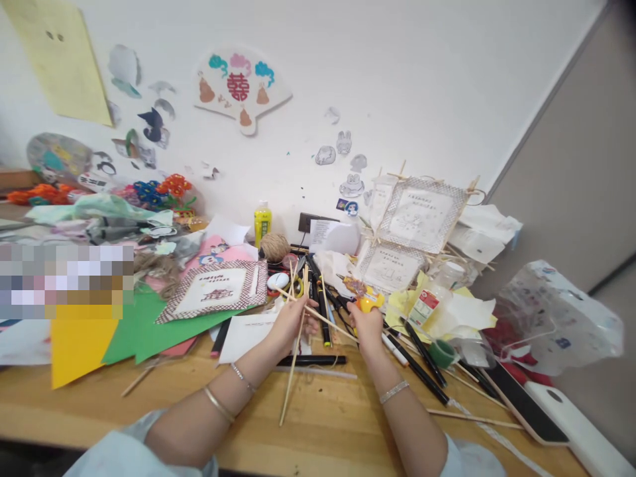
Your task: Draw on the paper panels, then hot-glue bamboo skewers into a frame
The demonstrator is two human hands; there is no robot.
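My left hand [293, 322] is closed round several thin bamboo sticks [294, 358], which cross each other and reach down over the wooden table [318, 417]. My right hand [365, 324] grips a yellow-handled tool [370, 302], probably small scissors, right beside the sticks' upper ends. Black marker pens [318, 298] lie just behind both hands. A bracelet sits on each wrist.
Green and yellow paper sheets [144, 328] and a patterned paper panel [216, 289] lie at left. A yellow glue bottle [262, 222] and twine ball [274, 246] stand behind. Stick-framed paper lantern panels [420, 215], plastic bags [556, 318] and more pens [422, 361] crowd the right.
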